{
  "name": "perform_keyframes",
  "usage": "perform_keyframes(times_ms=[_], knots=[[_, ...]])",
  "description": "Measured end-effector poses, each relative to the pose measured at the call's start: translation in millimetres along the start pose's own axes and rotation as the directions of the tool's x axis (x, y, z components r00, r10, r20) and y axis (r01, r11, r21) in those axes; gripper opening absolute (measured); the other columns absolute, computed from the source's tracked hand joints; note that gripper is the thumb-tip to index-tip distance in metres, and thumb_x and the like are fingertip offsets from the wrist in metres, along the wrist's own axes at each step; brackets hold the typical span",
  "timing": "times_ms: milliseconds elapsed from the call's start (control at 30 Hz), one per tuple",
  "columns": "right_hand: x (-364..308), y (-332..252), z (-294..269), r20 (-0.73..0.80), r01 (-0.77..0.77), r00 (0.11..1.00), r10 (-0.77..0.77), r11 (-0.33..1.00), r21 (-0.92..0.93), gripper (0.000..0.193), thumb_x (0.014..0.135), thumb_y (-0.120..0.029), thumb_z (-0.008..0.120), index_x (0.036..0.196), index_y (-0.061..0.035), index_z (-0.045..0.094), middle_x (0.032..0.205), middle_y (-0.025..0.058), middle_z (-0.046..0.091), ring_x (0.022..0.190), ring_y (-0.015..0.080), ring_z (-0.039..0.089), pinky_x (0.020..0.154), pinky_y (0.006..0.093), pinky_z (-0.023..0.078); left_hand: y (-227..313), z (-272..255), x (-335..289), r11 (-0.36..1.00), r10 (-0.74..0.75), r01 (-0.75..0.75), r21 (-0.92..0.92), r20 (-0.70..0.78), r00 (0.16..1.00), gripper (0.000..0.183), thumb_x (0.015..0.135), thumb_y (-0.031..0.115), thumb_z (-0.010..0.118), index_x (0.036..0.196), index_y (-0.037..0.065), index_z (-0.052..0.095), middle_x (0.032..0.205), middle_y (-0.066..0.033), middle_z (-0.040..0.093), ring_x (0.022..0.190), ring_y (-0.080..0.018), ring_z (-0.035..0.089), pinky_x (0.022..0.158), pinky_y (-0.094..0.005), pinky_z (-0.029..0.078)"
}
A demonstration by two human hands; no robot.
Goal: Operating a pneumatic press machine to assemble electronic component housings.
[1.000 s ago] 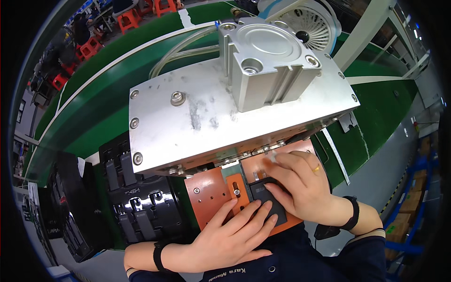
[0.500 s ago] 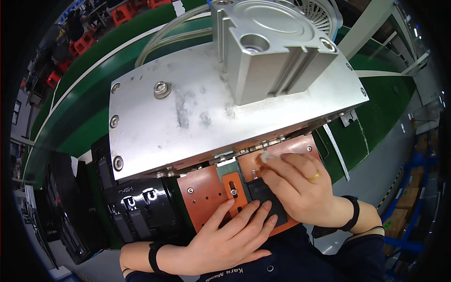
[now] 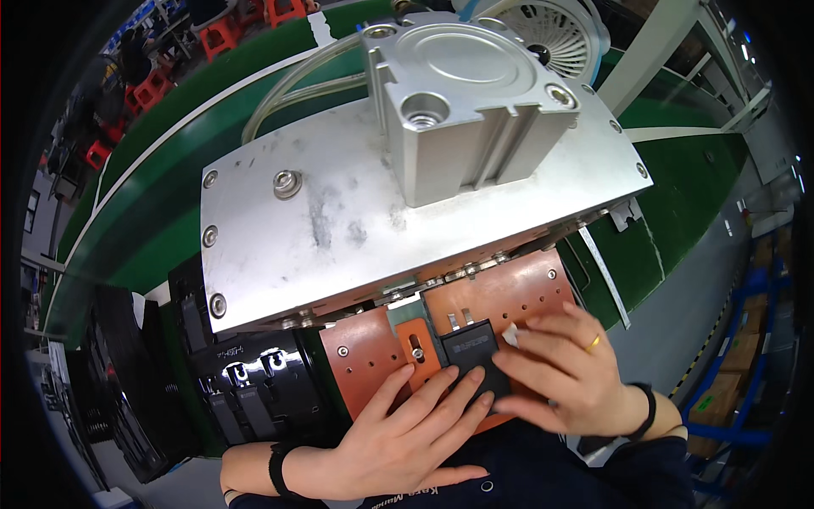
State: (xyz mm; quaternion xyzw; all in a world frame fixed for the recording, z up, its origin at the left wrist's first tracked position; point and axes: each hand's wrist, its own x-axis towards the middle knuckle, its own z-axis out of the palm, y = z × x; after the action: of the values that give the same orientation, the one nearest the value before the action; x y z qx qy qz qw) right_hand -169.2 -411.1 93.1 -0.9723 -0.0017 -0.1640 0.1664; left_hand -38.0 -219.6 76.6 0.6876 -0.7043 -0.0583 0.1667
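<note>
A flat black block (image 3: 471, 345) with two metal tabs (image 3: 460, 319) at its far edge lies on a copper-coloured plate (image 3: 360, 348). Beside it is an orange slotted bracket (image 3: 415, 335) held by a screw. My left hand (image 3: 407, 433) lies with spread fingers across the bracket's near end and the block's near part. At the block's right side, my right hand (image 3: 564, 369) has its fingers apart, some reaching the block's edge. A small white piece (image 3: 510, 334) shows at one of its fingertips; whether it is worn or held is unclear.
A large silver metal press (image 3: 322, 229) with a square cylinder (image 3: 475, 110) on top overhangs the plate's far side. Glossy black trays (image 3: 263, 386) stand at the left on the green bench (image 3: 678, 204). A white fan (image 3: 551, 34) is behind the press.
My right hand has drawn back and right from the tabs, uncovering them and its fingers opening apart. My left hand stays on the bracket and block. The view has shifted slightly.
</note>
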Motion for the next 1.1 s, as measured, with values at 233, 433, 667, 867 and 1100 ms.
perform_keyframes(times_ms=[233, 433, 667, 867, 1100], knots=[[-10, 3, 19, 0.025, 0.039, 0.999, -0.038, 0.999, -0.023, 0.045, 0.075, -0.032, 0.074, 0.112, -0.0083, 0.066, 0.114, 0.0099, 0.062, 0.114, 0.0252, 0.056, 0.101, 0.0448, 0.039, -13, -8, 6, 0.992, -0.07, 0.078, -0.097, 0.078, 0.994, 0.081, 0.071, 0.074, 0.059, 0.126, 0.015, 0.057, 0.137, -0.0097, 0.048, 0.123, -0.0331, 0.044, 0.103, -0.0512, 0.028], [6, 9, 22, 0.008, 0.081, 0.997, -0.081, 0.994, -0.068, 0.044, 0.075, -0.028, 0.075, 0.109, -0.002, 0.065, 0.109, 0.0149, 0.064, 0.11, 0.0282, 0.06, 0.099, 0.0438, 0.042, -24, -6, 12, 0.991, -0.082, 0.089, -0.105, 0.065, 0.994, 0.078, 0.071, 0.073, 0.058, 0.127, 0.019, 0.057, 0.141, -0.0102, 0.044, 0.127, -0.0352, 0.038, 0.107, -0.0526, 0.022], [4, 9, 23, 0.026, 0.099, 0.995, -0.097, 0.99, -0.097, 0.045, 0.075, -0.029, 0.076, 0.109, -0.0013, 0.065, 0.107, 0.0156, 0.065, 0.104, 0.0291, 0.063, 0.097, 0.0424, 0.044, -26, -1, 11, 0.985, -0.081, 0.089, -0.149, 0.055, 0.995, 0.072, 0.074, 0.072, 0.057, 0.125, 0.02, 0.059, 0.14, -0.0083, 0.046, 0.129, -0.0324, 0.037, 0.11, -0.0547, 0.017], [2, 5, 23, 0.056, 0.106, 0.993, -0.099, 0.986, -0.129, 0.047, 0.077, -0.031, 0.075, 0.112, -0.002, 0.065, 0.109, 0.0143, 0.065, 0.105, 0.028, 0.063, 0.097, 0.0411, 0.045, -23, -6, 12, 0.986, -0.114, 0.12, -0.116, 0.057, 0.992, 0.069, 0.076, 0.071, 0.056, 0.124, 0.023, 0.06, 0.137, -0.0047, 0.05, 0.125, -0.0284, 0.039, 0.102, -0.0466, 0.028], [-1, 8, 24, 0.073, 0.123, 0.991, -0.114, 0.983, -0.14, 0.046, 0.078, -0.033, 0.074, 0.11, -0.0003, 0.066, 0.106, 0.014, 0.067, 0.101, 0.0267, 0.065, 0.093, 0.0408, 0.048, -25, -6, 16, 0.998, -0.058, 0.058, -0.024, 0.017, 0.998, 0.07, 0.077, 0.072, 0.054, 0.125, 0.021, 0.06, 0.131, -0.0043, 0.054, 0.119, -0.0281, 0.046, 0.099, -0.0453, 0.036]])
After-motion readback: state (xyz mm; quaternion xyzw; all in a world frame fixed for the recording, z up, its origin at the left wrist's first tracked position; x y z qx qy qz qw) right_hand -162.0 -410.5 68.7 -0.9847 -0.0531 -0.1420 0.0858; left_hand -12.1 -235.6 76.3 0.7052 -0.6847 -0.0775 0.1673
